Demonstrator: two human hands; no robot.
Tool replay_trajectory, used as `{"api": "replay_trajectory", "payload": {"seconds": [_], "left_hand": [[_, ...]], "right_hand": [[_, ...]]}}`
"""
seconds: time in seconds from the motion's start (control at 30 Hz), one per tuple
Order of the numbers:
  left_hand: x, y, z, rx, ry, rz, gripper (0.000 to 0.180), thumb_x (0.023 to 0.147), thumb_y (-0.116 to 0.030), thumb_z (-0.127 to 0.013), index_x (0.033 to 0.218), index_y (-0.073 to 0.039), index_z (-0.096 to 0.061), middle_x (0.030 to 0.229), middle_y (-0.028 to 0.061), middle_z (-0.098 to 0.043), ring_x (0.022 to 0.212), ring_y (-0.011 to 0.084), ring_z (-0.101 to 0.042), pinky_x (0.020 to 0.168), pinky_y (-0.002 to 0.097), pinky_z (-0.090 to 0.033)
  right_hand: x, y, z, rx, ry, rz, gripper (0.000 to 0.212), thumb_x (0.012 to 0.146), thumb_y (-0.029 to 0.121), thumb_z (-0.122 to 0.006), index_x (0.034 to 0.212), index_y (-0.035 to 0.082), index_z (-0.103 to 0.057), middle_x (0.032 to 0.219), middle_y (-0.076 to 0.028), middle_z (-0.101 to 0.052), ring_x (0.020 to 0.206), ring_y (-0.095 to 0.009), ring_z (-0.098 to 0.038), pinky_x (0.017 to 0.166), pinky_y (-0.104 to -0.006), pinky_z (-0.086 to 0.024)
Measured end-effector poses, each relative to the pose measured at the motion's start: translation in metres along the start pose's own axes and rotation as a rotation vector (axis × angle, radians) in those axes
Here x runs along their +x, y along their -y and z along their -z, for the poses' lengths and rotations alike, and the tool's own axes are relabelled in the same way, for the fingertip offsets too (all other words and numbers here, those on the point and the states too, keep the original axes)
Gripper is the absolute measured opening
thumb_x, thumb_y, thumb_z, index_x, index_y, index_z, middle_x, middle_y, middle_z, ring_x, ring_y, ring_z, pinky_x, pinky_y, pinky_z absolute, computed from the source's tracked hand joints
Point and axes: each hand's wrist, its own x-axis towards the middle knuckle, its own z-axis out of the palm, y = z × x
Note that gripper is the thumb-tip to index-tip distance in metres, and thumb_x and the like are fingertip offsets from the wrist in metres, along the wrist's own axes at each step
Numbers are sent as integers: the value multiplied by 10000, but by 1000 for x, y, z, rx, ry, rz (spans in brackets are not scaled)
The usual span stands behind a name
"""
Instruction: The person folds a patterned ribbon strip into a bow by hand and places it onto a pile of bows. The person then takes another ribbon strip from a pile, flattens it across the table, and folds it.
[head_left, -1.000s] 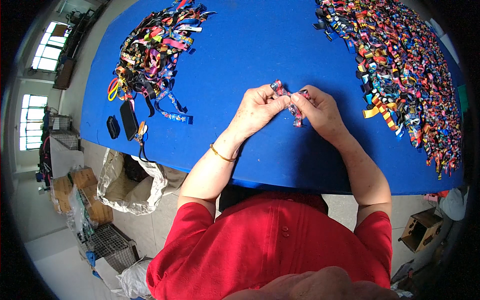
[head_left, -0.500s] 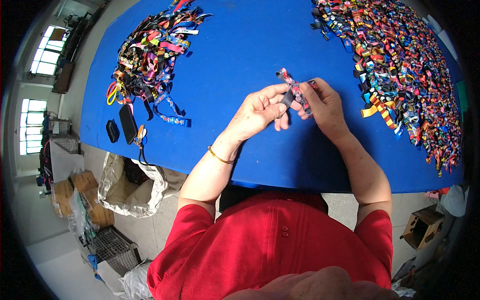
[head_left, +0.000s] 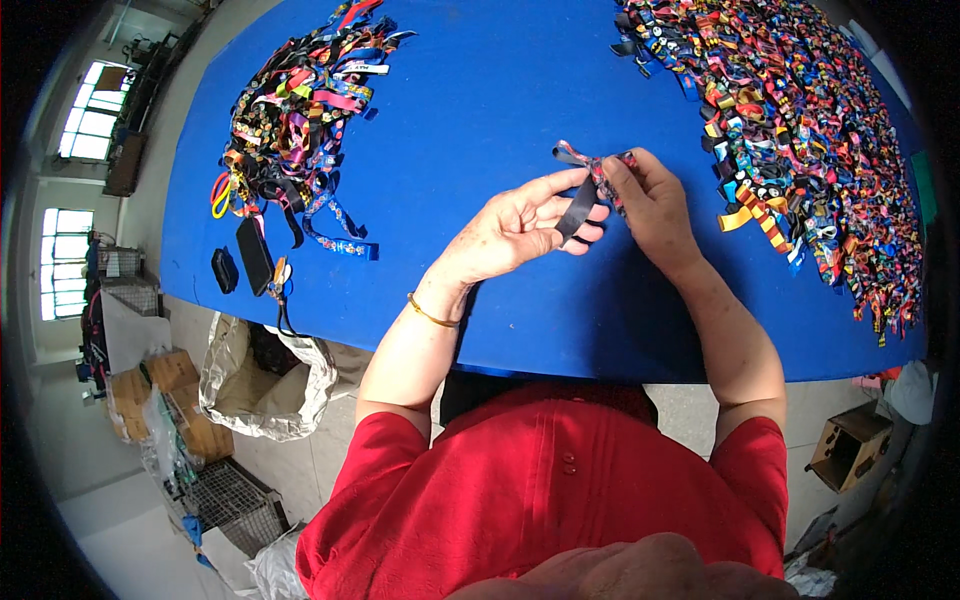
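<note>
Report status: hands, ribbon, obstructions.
Right hand pinching patterned ribbon. Left hand at its dark tail. Ribbon held above blue table. Left pile, right pile apart from hands.

Above the blue-topped table [head_left: 480, 100], a ribbon strap [head_left: 577, 215], partly plain dark and partly patterned with red, is pinched by the right hand [head_left: 652, 212], and its dark length is held by the left hand [head_left: 510, 228]. Multicoloured straps are heaped on the table's left side [head_left: 300, 125] and more widely on its right [head_left: 800, 140]. By the table's near left edge, a flat black case [head_left: 254, 257] is laid, and an open whitish sack [head_left: 213, 372] is seen below.
</note>
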Motion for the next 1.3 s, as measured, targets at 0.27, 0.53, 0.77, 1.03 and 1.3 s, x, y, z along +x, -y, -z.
{"api": "replay_trajectory", "payload": {"seconds": [0.27, 0.53, 0.77, 1.03, 1.3], "left_hand": [[0, 3, 4, 56, -40, -54, 557, 898, 65, -523, 1449, 5, -460, 1212, 187, -685, 1018, 236, -702, 953, 365, -542], [5, 1, 6, 7, -150, -49, 394, 1017, -324, -623, 1217, 15, -610, 1030, 106, -711, 875, 151, -675, 847, 299, -534], [3, 7, 1, 194, -219, -35, 300, 1020, -190, -615, 1216, 36, -638, 984, 130, -724, 800, 163, -674, 773, 302, -552], [3, 9, 4, 198, -284, -74, 162, 1015, -132, -619, 1075, -4, -696, 925, 77, -723, 730, 100, -628, 692, 255, -521], [2, 4, -2, 290, -333, -84, 135, 1003, -136, -638, 1041, -20, -698, 891, 52, -719, 686, 73, -583, 638, 233, -489]], "right_hand": [[-4, 5, -3, -31, 22, 14, 218, 1033, 200, -591, 892, 36, -616, 736, 48, -570, 685, -15, -473, 580, -240, -393], [-14, 14, -14, -79, 79, 90, 195, 1024, 173, -598, 878, 44, -596, 689, 17, -580, 635, -30, -481, 556, -263, -394], [-17, 10, -14, -184, 88, 138, 174, 1009, 165, -612, 901, 33, -578, 697, -65, -637, 625, -98, -573, 570, -299, -451], [-19, 15, -17, -160, 114, 130, 190, 1010, 175, -619, 902, 24, -580, 738, -82, -680, 624, -101, -607, 569, -306, -479], [-16, 35, -13, 42, 281, -183, 255, 1047, 226, -553, 913, 35, -656, 753, -2, -667, 657, -60, -565, 594, -254, -449]]}}
